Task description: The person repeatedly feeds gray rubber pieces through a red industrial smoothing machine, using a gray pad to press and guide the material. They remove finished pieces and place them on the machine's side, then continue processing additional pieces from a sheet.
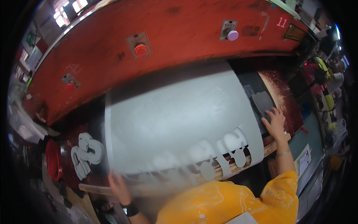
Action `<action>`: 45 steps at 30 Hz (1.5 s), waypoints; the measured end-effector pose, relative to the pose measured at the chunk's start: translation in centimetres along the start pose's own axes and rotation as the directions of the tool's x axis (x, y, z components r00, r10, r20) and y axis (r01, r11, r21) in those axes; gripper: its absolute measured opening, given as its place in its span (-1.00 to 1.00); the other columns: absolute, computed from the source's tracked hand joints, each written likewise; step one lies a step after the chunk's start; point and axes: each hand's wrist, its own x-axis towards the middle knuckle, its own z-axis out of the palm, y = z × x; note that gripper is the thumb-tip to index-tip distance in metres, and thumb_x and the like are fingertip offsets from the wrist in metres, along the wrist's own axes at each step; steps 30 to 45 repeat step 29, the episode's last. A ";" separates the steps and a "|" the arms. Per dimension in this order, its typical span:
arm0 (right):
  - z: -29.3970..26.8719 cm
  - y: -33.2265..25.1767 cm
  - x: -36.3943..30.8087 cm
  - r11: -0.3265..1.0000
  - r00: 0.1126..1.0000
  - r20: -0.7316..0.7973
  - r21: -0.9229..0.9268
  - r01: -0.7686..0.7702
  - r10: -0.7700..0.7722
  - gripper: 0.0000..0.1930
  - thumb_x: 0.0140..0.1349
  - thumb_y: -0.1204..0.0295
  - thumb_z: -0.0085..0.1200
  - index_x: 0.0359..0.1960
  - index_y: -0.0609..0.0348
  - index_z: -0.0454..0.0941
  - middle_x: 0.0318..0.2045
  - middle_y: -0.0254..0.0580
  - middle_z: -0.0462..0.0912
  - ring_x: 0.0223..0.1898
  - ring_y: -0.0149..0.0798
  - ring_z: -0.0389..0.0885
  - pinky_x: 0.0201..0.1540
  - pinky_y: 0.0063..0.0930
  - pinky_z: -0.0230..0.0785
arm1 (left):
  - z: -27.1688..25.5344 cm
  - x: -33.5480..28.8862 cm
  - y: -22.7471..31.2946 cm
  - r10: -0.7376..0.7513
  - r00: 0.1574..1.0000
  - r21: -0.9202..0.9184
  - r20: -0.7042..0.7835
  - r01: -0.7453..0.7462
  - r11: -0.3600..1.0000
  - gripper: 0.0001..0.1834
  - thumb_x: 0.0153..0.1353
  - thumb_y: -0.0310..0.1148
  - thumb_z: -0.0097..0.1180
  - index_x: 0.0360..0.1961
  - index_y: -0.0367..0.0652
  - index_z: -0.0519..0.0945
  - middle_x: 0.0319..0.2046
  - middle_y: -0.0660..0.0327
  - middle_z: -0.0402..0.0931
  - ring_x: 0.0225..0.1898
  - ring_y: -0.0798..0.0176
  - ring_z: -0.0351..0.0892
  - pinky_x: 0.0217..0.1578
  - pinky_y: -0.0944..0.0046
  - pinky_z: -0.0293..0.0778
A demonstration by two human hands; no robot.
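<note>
A large light grey sheet (pixel 167 123) spreads across the machine bed in front of me. Its near edge is cut into rounded openings and strips, and it hangs over the wooden front rail (pixel 97 189). Shallow curved outlines show on its surface. My left hand (pixel 120 189), a little blurred, is at the sheet's near left corner with its fingers stretched out; whether it touches the sheet I cannot tell. On the right, my right hand (pixel 275 123) has its fingers apart, at the edge of a dark grey flat piece (pixel 262 101). Neither hand visibly holds anything.
A red machine beam (pixel 179 33) spans the far side, bearing a red button (pixel 140 49) and a pale purple button (pixel 232 35). Grey cut-out pieces (pixel 87 151) are piled at the left. Beyond them is a red object (pixel 54 159). Papers (pixel 304 160) lie at the right.
</note>
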 end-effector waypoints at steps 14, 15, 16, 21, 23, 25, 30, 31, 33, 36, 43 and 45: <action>-3.3 3.1 -9.8 0.403 0.441 0.646 0.748 -0.527 -0.623 -0.70 0.19 0.33 0.20 -0.14 0.30 0.60 -0.38 -0.40 0.60 -0.31 -0.52 0.47 -0.25 -0.56 0.39 | -3.7 -1.5 6.7 0.192 0.973 0.288 -0.129 -0.149 0.946 -0.81 0.26 -0.51 0.02 -0.13 -0.32 0.54 -0.26 0.23 0.53 -0.18 0.36 0.50 -0.08 0.36 0.41; -2.5 2.5 -9.5 0.324 0.547 0.578 0.807 -0.493 -0.606 -0.68 0.18 0.33 0.20 -0.11 0.29 0.59 -0.34 -0.38 0.61 -0.29 -0.51 0.48 -0.22 -0.55 0.39 | -1.4 -1.2 7.9 0.265 0.960 0.230 -0.094 -0.238 0.944 -0.81 0.25 -0.51 0.02 -0.13 -0.33 0.54 -0.27 0.23 0.53 -0.19 0.35 0.50 -0.08 0.36 0.41; -1.7 2.1 -8.7 0.341 0.538 0.600 0.792 -0.506 -0.592 -0.69 0.19 0.33 0.19 -0.11 0.29 0.59 -0.30 -0.36 0.62 -0.24 -0.50 0.48 -0.17 -0.53 0.40 | 1.2 -1.1 9.4 0.274 0.959 0.158 -0.078 -0.259 0.953 -0.81 0.24 -0.52 0.02 -0.14 -0.33 0.54 -0.27 0.23 0.52 -0.19 0.34 0.50 -0.08 0.36 0.40; 1.0 0.3 -5.3 0.176 0.469 0.607 0.711 -0.680 -0.641 -0.55 0.22 0.33 0.14 0.08 0.33 0.45 -0.07 -0.22 0.58 -0.04 -0.34 0.51 0.02 -0.42 0.39 | 19.0 -5.3 16.8 0.663 0.409 -0.161 0.626 -0.764 0.624 -0.69 0.05 -0.56 0.19 -0.12 -0.23 0.54 -0.24 0.04 0.56 -0.22 0.03 0.55 -0.17 0.20 0.45; 1.8 0.0 -5.4 -0.088 0.443 0.511 0.576 -0.812 -0.737 -0.47 0.22 0.31 0.11 0.18 0.33 0.34 0.04 -0.16 0.53 0.04 -0.27 0.49 0.09 -0.37 0.35 | 25.7 -8.7 19.1 0.725 0.134 -0.422 0.675 -0.737 0.528 -0.57 0.06 -0.37 0.24 -0.01 -0.19 0.51 -0.20 0.02 0.54 -0.17 -0.04 0.50 -0.17 0.15 0.45; 2.3 0.0 -6.3 -0.333 0.470 0.366 0.379 -0.864 -0.803 -0.38 0.22 0.29 0.09 0.26 0.32 0.22 0.13 -0.11 0.45 0.12 -0.21 0.45 0.17 -0.31 0.29 | 29.1 -11.4 20.7 0.672 0.051 -0.402 0.738 -0.767 0.500 -0.47 0.04 -0.21 0.28 0.02 -0.19 0.48 -0.14 0.05 0.51 -0.11 -0.03 0.47 -0.10 0.12 0.42; 3.5 -0.4 -7.5 -0.398 0.554 0.257 0.471 -0.787 -0.792 -0.25 0.14 0.17 0.18 0.29 0.30 0.19 0.19 -0.09 0.40 0.20 -0.18 0.38 0.25 -0.27 0.20 | 30.8 -12.1 20.5 0.606 0.073 -0.329 0.792 -0.785 0.525 -0.32 -0.02 -0.08 0.32 0.11 -0.15 0.42 -0.07 0.04 0.47 -0.05 -0.03 0.44 -0.01 0.09 0.35; 3.5 -0.4 -7.5 -0.398 0.554 0.257 0.471 -0.787 -0.792 -0.25 0.14 0.17 0.18 0.29 0.30 0.19 0.19 -0.09 0.40 0.20 -0.18 0.38 0.25 -0.27 0.20 | 30.8 -12.1 20.5 0.606 0.073 -0.329 0.792 -0.785 0.525 -0.32 -0.02 -0.08 0.32 0.11 -0.15 0.42 -0.07 0.04 0.47 -0.05 -0.03 0.44 -0.01 0.09 0.35; 3.5 -0.4 -7.5 -0.398 0.554 0.257 0.471 -0.787 -0.792 -0.25 0.14 0.17 0.18 0.29 0.30 0.19 0.19 -0.09 0.40 0.20 -0.18 0.38 0.25 -0.27 0.20 | 30.8 -12.1 20.5 0.606 0.073 -0.329 0.792 -0.785 0.525 -0.32 -0.02 -0.08 0.32 0.11 -0.15 0.42 -0.07 0.04 0.47 -0.05 -0.03 0.44 -0.01 0.09 0.35; 3.5 -0.4 -7.5 -0.398 0.554 0.257 0.471 -0.787 -0.792 -0.25 0.14 0.17 0.18 0.29 0.30 0.19 0.19 -0.09 0.40 0.20 -0.18 0.38 0.25 -0.27 0.20 | 30.8 -12.1 20.5 0.606 0.073 -0.329 0.792 -0.785 0.525 -0.32 -0.02 -0.08 0.32 0.11 -0.15 0.42 -0.07 0.04 0.47 -0.05 -0.03 0.44 -0.01 0.09 0.35; 3.5 -0.4 -7.5 -0.398 0.554 0.257 0.471 -0.787 -0.792 -0.25 0.14 0.17 0.18 0.29 0.30 0.19 0.19 -0.09 0.40 0.20 -0.18 0.38 0.25 -0.27 0.20 | 30.8 -12.1 20.5 0.606 0.073 -0.329 0.792 -0.785 0.525 -0.32 -0.02 -0.08 0.32 0.11 -0.15 0.42 -0.07 0.04 0.47 -0.05 -0.03 0.44 -0.01 0.09 0.35; 3.5 -0.4 -7.5 -0.398 0.554 0.257 0.471 -0.787 -0.792 -0.25 0.14 0.17 0.18 0.29 0.30 0.19 0.19 -0.09 0.40 0.20 -0.18 0.38 0.25 -0.27 0.20 | 30.8 -12.1 20.5 0.606 0.073 -0.329 0.792 -0.785 0.525 -0.32 -0.02 -0.08 0.32 0.11 -0.15 0.42 -0.07 0.04 0.47 -0.05 -0.03 0.44 -0.01 0.09 0.35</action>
